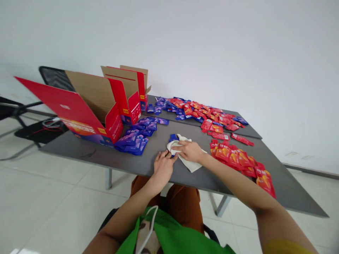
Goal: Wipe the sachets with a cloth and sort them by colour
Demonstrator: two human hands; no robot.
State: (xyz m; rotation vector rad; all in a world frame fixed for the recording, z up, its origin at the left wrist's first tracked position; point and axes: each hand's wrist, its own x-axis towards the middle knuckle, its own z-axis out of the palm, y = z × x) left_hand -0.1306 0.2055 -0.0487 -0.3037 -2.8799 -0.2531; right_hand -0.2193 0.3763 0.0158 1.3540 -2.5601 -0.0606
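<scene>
A small cream cloth pouch [189,163] lies on the grey table [92,151] in front of me. My right hand [191,151] rests on top of it, fingers curled over the cloth. My left hand [163,165] pinches the pouch's left edge, where a blue packet [173,137] sticks out of the opening. A row of red packets [239,160] lies just right of my right arm. A heap of blue packets [136,137] lies to the left.
Two open red-and-brown cardboard boxes [90,109] [132,93] stand at the table's left. A mixed pile of red and blue packets [201,111] covers the far side. A black chair [53,79] stands behind the boxes. A green bag [169,233] sits in my lap.
</scene>
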